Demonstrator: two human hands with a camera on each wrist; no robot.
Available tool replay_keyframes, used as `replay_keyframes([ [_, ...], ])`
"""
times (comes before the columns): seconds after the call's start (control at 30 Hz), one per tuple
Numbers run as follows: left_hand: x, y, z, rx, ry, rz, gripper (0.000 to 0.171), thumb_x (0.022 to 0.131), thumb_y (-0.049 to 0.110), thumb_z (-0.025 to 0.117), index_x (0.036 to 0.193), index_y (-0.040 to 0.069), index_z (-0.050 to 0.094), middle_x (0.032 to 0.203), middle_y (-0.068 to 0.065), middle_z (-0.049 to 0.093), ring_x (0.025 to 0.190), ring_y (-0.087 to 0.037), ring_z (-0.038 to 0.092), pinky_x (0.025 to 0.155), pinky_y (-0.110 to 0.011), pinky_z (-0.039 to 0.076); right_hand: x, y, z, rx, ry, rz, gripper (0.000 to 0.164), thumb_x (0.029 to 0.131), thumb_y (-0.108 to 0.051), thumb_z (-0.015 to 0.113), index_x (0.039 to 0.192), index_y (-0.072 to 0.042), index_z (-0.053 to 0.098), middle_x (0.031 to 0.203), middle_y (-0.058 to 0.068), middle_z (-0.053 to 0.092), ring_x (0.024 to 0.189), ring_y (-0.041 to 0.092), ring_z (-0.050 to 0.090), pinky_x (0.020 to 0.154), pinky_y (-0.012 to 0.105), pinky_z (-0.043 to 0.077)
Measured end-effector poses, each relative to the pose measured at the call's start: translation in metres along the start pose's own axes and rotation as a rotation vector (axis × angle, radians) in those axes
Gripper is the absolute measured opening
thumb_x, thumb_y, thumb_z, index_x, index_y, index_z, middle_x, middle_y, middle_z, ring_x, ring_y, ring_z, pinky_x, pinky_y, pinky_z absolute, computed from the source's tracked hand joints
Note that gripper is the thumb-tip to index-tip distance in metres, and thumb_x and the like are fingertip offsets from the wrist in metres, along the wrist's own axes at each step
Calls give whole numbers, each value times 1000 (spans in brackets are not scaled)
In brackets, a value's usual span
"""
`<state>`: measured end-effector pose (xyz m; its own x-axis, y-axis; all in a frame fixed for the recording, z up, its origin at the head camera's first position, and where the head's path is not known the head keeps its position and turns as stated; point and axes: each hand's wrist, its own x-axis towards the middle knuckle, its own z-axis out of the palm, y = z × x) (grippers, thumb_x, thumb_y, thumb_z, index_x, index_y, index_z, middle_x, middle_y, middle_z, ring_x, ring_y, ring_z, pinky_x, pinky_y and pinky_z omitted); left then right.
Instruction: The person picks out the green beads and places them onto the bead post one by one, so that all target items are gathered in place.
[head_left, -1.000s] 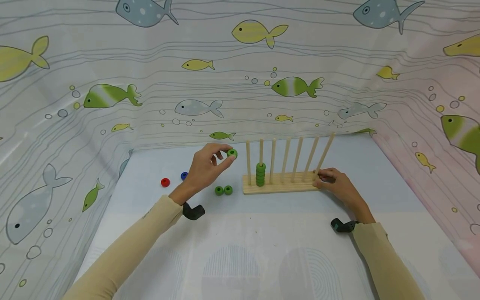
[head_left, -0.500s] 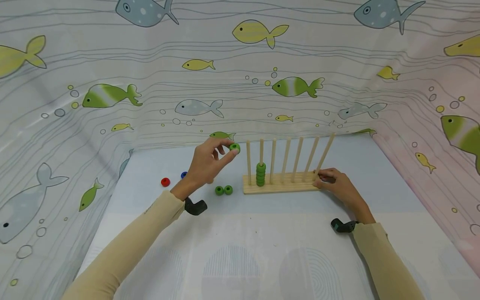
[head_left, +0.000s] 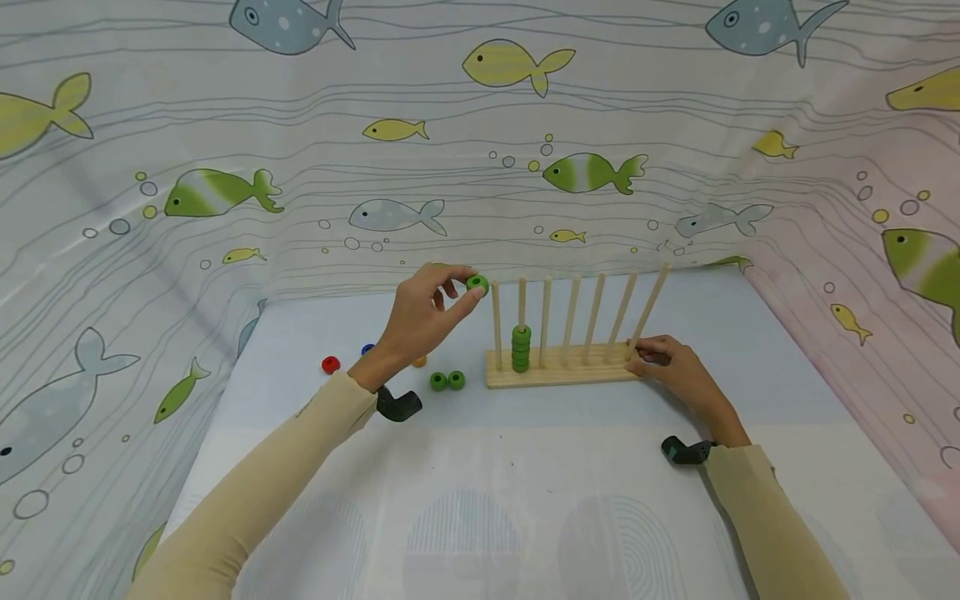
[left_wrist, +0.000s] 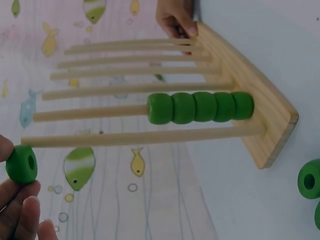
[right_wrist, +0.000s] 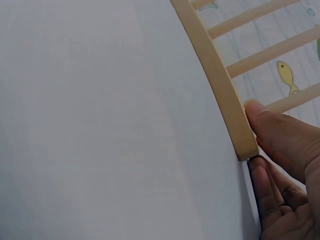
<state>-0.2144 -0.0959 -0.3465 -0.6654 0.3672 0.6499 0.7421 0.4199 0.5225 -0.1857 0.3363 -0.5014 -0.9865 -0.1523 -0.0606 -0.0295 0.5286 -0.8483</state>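
My left hand (head_left: pixel 427 310) pinches a green bead (head_left: pixel 477 285) between thumb and fingers, level with the top of the leftmost peg (head_left: pixel 496 325). In the left wrist view that bead (left_wrist: pixel 22 164) is beside the peg's tip, its hole facing the peg side. The wooden peg rack (head_left: pixel 570 377) stands on the table with a row of upright pegs. Several green beads (head_left: pixel 521 349) are stacked on its second peg from the left. At the rack's right end, my right hand (head_left: pixel 678 373) grips the base, with the thumb (right_wrist: pixel 280 135) on top beside the last peg.
Two loose green beads (head_left: pixel 447 381) lie left of the rack. Further left are a red bead (head_left: pixel 330 364), a blue bead (head_left: pixel 367 349) and an orange bead (head_left: pixel 420 362), the last two partly hidden by my left arm. A fish-print curtain (head_left: pixel 450 183) surrounds the table.
My left hand has risen and moved right with the green bead, coming up to the leftmost peg's top. The orange bead has come into view. My right hand and the rack stay put.
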Motion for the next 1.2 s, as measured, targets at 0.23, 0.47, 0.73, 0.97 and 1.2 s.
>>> replay_keyframes([
  [0.23,6,3,3,0,16,0,26,97,18,73,120,8,72,107,-4,69,86,-16,58,64,-32,49,-1,1,1,-3,-1,8,65,95,-42,75,143,-3,58,141,16,53,132,38,52,110,55,39],
  [0.47,12,6,5,-8,27,11,27,97,18,73,121,6,71,109,-5,69,86,-17,57,63,-33,48,-1,1,1,-2,3,4,64,94,-42,75,142,-3,59,139,16,53,132,38,52,110,56,38],
  [0.73,21,11,14,-22,28,37,26,97,18,73,120,6,72,109,-6,70,86,-17,58,64,-30,47,-2,0,1,-12,1,19,65,95,-43,75,143,-3,58,141,17,52,133,41,51,112,60,35],
  [0.97,28,16,22,-18,15,61,26,98,18,72,121,6,72,110,-6,70,87,-19,58,65,-31,47,-3,-1,0,-12,-4,9,64,95,-42,74,143,-3,58,142,18,51,134,41,50,112,60,35],
  [1.2,33,20,31,-21,-8,51,27,97,20,73,121,7,72,110,-4,70,90,-16,58,67,-31,48,-3,-3,0,5,-9,-11,60,97,-37,74,143,-3,58,140,15,53,131,36,52,107,42,42],
])
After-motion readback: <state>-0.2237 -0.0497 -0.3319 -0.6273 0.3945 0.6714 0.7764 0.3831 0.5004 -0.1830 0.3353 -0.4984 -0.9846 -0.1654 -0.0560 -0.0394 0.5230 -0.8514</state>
